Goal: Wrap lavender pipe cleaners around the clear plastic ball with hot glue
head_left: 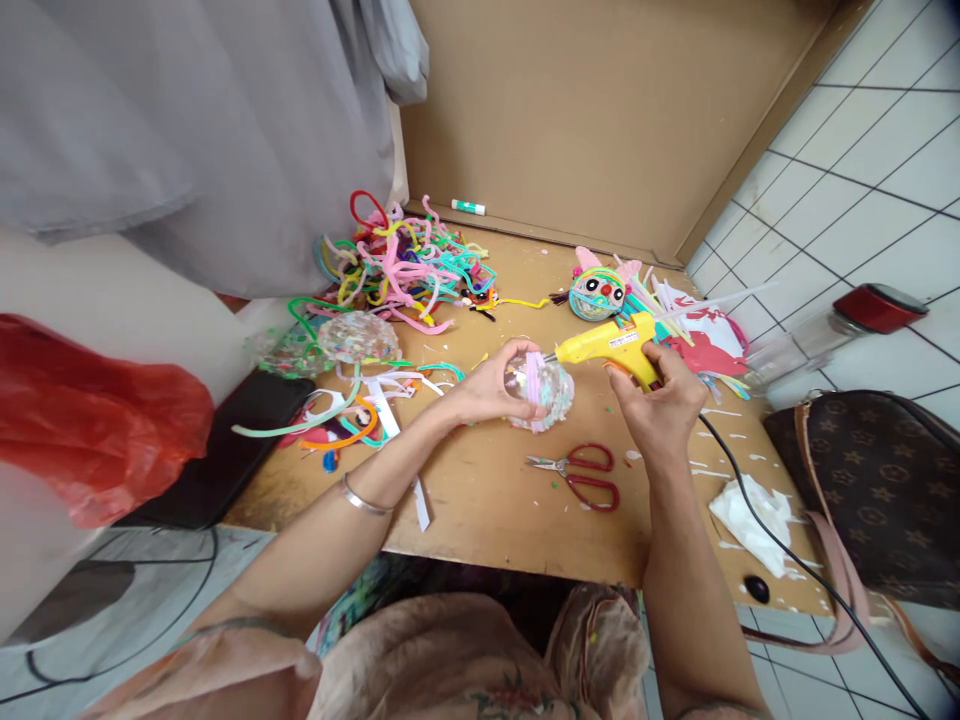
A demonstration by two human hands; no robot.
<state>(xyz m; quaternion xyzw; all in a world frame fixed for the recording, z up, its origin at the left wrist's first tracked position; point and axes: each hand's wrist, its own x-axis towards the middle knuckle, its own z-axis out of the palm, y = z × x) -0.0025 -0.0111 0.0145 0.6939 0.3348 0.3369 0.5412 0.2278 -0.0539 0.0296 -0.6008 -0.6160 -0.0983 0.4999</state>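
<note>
My left hand (495,385) grips a clear rounded ball (556,392) speckled with bits of colour, with a band of pale pink pipe cleaner (535,380) around it. In my right hand (664,400) is a yellow hot glue gun (600,345), a glue stick poking out of its back. Its metal nozzle points left and meets the ball near the pink band; whether it touches, I cannot tell. Red-handled scissors (581,470) lie partly spread on the table just below the ball. A decorated ball with a face and pink ears (598,290) sits farther back.
Pipe cleaners (405,260) heap at the back left, beside another speckled clear ball (358,338). A glue stick tube (469,207) lies at the back. On the right are a bottle with a red cap (877,305), a brown handbag (870,490), crumpled tissue (756,520) and the gun's black cord (772,540).
</note>
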